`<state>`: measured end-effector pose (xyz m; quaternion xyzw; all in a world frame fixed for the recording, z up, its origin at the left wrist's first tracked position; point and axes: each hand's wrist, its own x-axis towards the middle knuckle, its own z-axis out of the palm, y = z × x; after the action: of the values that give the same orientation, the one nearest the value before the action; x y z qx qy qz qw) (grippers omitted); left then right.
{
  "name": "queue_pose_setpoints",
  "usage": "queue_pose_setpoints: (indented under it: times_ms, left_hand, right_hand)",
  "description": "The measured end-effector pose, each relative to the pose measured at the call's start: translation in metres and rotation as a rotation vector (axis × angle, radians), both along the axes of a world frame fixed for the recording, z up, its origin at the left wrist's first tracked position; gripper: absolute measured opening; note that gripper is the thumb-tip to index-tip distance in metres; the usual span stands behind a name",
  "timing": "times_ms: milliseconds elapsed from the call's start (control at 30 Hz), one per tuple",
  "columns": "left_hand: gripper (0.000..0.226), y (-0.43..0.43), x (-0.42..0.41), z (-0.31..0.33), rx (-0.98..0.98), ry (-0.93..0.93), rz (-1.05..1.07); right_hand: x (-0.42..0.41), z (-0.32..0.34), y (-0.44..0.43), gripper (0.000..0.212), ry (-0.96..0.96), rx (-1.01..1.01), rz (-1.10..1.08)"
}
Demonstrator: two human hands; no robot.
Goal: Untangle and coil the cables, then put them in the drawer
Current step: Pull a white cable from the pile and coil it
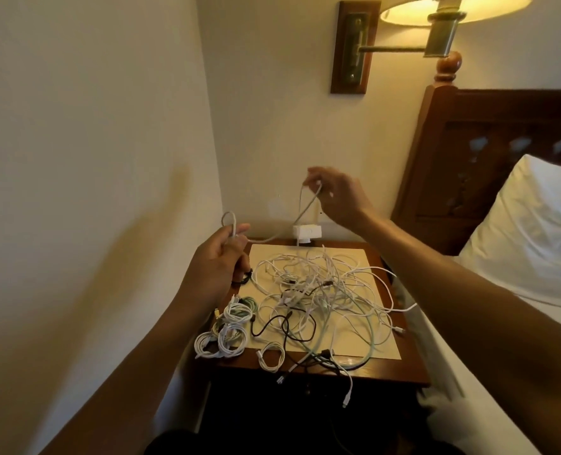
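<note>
A white cable (308,206) hangs in the air between my two hands above the wooden nightstand (400,372). My left hand (216,261) grips one end, with a small loop standing above the fist. My right hand (338,195) pinches the cable higher up near the back wall. Below them a big tangle of white, black and pale green cables (321,297) lies on a cream mat (361,257). Several coiled cables (226,333) sit at the nightstand's front left. One more small white coil (272,354) lies near the front edge. No drawer shows.
A white plug adapter (307,232) sits at the back of the nightstand against the wall. The bed with a white pillow (528,231) and dark wooden headboard (469,142) stands right. A wall lamp (436,14) hangs overhead. A wall closes in on the left. Cable ends dangle over the front edge.
</note>
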<state>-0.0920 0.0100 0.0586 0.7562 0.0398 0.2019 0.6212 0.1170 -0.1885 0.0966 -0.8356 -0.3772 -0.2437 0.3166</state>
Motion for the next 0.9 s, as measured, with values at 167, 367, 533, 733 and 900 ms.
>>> queue_pose_setpoints:
  times_ms: [167, 367, 533, 733, 900]
  left_hand:
    - [0.032, -0.006, -0.004, 0.001, 0.02, -0.013, -0.028]
    - [0.029, -0.009, -0.009, -0.001, 0.087, -0.035, -0.027]
    - [0.028, -0.012, -0.007, 0.008, 0.049, -0.038, -0.03]
    - [0.015, -0.019, -0.001, 0.029, 0.205, -0.031, 0.049]
    - [0.012, -0.048, -0.006, 0.047, 0.285, -0.137, -0.048]
  right_hand:
    - [-0.009, -0.011, -0.01, 0.024, 0.137, -0.34, -0.006]
    - [-0.035, 0.095, -0.021, 0.026, -0.164, 0.333, 0.002]
    - [-0.065, 0.162, -0.059, 0.028, -0.238, 0.109, -0.009]
    - [-0.077, 0.132, -0.125, 0.021, 0.022, -0.398, -0.193]
    - [-0.077, 0.081, -0.165, 0.052, 0.412, -0.697, -0.281]
